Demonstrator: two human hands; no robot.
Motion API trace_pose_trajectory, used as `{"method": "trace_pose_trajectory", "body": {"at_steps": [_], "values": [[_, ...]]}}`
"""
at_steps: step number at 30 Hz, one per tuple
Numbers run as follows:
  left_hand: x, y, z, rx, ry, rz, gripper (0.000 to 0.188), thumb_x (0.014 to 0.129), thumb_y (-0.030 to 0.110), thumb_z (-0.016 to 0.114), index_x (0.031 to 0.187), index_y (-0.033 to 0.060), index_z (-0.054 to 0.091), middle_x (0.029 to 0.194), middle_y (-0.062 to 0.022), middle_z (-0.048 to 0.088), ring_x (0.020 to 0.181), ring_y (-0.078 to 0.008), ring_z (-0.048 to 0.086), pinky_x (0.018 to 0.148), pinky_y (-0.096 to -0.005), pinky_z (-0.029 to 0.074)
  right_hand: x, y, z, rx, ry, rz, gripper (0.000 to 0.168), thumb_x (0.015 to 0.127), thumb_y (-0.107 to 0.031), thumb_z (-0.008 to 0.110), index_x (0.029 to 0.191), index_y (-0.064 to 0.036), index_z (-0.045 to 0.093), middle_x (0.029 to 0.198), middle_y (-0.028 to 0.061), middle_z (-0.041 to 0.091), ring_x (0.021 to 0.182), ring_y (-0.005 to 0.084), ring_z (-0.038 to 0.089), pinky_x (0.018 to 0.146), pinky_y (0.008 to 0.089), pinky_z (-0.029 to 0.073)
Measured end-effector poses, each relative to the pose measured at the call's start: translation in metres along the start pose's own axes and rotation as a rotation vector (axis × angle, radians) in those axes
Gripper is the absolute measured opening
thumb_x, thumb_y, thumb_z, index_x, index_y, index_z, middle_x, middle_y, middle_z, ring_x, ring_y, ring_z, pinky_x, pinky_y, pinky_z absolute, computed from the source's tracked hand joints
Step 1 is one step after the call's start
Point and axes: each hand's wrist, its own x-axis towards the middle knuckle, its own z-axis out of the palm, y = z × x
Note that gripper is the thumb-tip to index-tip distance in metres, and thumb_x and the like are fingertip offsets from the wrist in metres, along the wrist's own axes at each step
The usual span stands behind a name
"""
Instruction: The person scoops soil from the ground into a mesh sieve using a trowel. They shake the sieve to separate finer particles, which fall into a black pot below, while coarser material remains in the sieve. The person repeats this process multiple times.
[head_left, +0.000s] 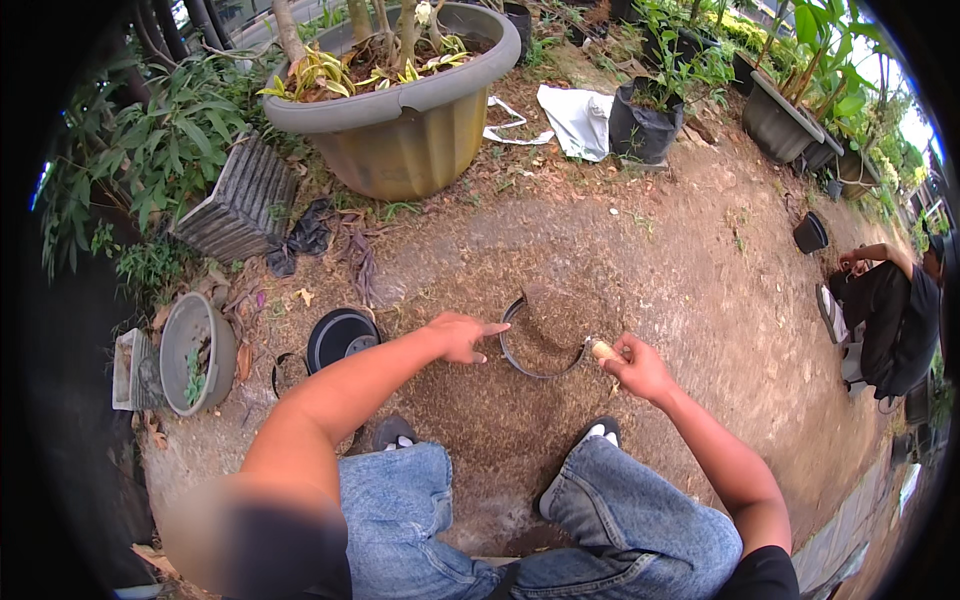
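A dark, thin-rimmed round container or ring (544, 374) is on the ground before me, with brown loose soil (559, 319) heaped in and behind it. My right hand (637, 366) grips a short wooden handle (604, 351) at the ring's right side. A bit of metal shows at the handle's tip; the rest of this hand tool cannot be made out. At the left side of the rim, my left hand (461, 339) has its index finger stretched out and holds nothing. Whether that fingertip touches the rim is unclear.
A black plastic pot (343, 341) stands left of my left forearm, near a grey basin (196, 356). Beyond are a large planter (405, 142), stacked ridged grey planters (244, 199) and a black grow bag (646, 124). Another person (889, 322) sits at right near a small black pot (811, 232).
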Motion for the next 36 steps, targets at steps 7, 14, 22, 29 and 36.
{"method": "trace_pose_trajectory", "body": {"at_steps": [7, 14, 22, 29, 36], "values": [[-0.003, -0.011, 0.004, -0.054, 0.016, 0.033, 0.094, 0.092, 0.037, 0.075, 0.168, 0.0453, 0.020, 0.126, -0.0115, 0.070, 0.119, -0.0323, 0.068, 0.104, -0.0462, 0.053, 0.008, -0.003, -0.002, -0.090, 0.018, -0.038, 0.040, 0.087, -0.035, 0.085, 0.106, -0.006, 0.065, 0.083, 0.0157, 0.073, 0.077, 0.0283, 0.072, 0.074, 0.0425, 0.056], [-0.007, -0.007, 0.000, -0.060, -0.037, -0.015, 0.094, 0.092, 0.035, 0.077, 0.168, 0.0456, 0.021, 0.130, -0.0104, 0.071, 0.122, -0.0305, 0.068, 0.102, -0.0451, 0.054, 0.001, -0.016, 0.003, -0.277, 0.270, -0.183, 0.043, 0.088, -0.035, 0.083, 0.111, -0.004, 0.063, 0.082, 0.0204, 0.072, 0.081, 0.0336, 0.074, 0.075, 0.0454, 0.056], [-0.023, -0.037, 0.005, -0.010, 0.054, -0.022, 0.089, 0.089, 0.034, 0.075, 0.166, 0.0333, 0.032, 0.134, -0.0127, 0.069, 0.124, -0.0340, 0.066, 0.103, -0.0475, 0.053, -0.006, -0.021, -0.015, 0.034, -0.021, -0.035, 0.040, 0.095, -0.035, 0.078, 0.117, -0.007, 0.061, 0.076, 0.0126, 0.069, 0.060, 0.0234, 0.067, 0.056, 0.0387, 0.051], [-0.061, -0.065, 0.045, 0.145, -0.108, -0.090, 0.083, 0.088, 0.037, 0.077, 0.162, 0.0227, 0.041, 0.147, -0.0130, 0.061, 0.130, -0.0362, 0.062, 0.106, -0.0491, 0.051, -0.034, -0.077, -0.038, -0.060, -0.765, 0.226, 0.039, 0.103, -0.041, 0.069, 0.117, -0.006, 0.061, 0.075, 0.0038, 0.063, 0.052, 0.0124, 0.057, 0.046, 0.0285, 0.044], [-0.041, -0.067, 0.077, 0.042, -0.152, -0.170, 0.099, 0.088, 0.039, 0.077, 0.168, 0.0148, 0.025, 0.162, -0.0165, 0.045, 0.141, -0.0372, 0.054, 0.114, -0.0480, 0.047, -0.036, -0.045, 0.046, -0.328, -0.678, 0.211, 0.051, 0.102, -0.049, 0.065, 0.123, -0.002, 0.060, 0.084, 0.0125, 0.070, 0.067, 0.0229, 0.069, 0.062, 0.0386, 0.055]]}}
